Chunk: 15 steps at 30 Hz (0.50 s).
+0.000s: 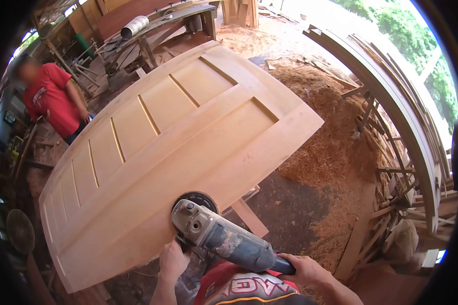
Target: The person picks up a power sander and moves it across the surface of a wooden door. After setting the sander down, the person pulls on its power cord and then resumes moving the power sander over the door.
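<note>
A large panelled wooden door (pixel 178 137) lies flat in front of me, pale and unfinished. A grey angle grinder (pixel 224 236) rests with its dark sanding disc (pixel 196 199) on the door's near edge. My left hand (pixel 172 260) grips the grinder close to its head, at the side handle. My right hand (pixel 303 269) is wrapped around the rear of the grinder's body.
A person in a red shirt (pixel 51 99) stands at the door's far left. Sawdust (pixel 331 147) is heaped on the ground to the right. Curved wooden frames (pixel 402 117) lean at the right. A workbench with a metal cylinder (pixel 135 26) stands behind the door.
</note>
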{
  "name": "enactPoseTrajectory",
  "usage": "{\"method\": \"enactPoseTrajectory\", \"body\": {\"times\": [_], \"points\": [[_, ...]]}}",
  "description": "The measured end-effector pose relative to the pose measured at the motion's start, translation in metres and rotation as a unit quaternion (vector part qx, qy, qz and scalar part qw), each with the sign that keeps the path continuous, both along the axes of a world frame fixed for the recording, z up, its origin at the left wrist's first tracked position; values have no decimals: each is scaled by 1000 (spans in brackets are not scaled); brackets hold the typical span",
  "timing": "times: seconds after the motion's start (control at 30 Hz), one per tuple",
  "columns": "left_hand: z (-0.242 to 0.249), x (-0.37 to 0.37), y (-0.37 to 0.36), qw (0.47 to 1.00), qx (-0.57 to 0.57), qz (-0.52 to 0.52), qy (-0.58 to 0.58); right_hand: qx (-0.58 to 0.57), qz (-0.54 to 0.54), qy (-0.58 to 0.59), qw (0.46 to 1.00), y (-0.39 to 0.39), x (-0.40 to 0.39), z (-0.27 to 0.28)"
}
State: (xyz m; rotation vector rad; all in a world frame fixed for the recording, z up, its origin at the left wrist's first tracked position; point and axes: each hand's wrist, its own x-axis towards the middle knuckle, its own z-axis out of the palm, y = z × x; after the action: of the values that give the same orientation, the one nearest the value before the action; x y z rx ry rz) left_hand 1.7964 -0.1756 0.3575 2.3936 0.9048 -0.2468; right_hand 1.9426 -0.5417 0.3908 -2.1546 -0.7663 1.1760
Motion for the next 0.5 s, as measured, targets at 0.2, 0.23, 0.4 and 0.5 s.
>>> {"method": "enactPoseTrajectory", "body": {"times": [0.2,0.23,0.4,0.5], "points": [[-2,2,-3,999,-17,25,-15,16,12,5,1000,-3,6,-3],[-2,2,-3,999,-19,27,-15,20,12,6,1000,-4,7,-3],[2,4,-5,999,-13,36,-15,3,14,15,1000,-2,7,-2],[0,1,-3,999,-1,30,-12,-4,16,36,999,1,9,0]]}}
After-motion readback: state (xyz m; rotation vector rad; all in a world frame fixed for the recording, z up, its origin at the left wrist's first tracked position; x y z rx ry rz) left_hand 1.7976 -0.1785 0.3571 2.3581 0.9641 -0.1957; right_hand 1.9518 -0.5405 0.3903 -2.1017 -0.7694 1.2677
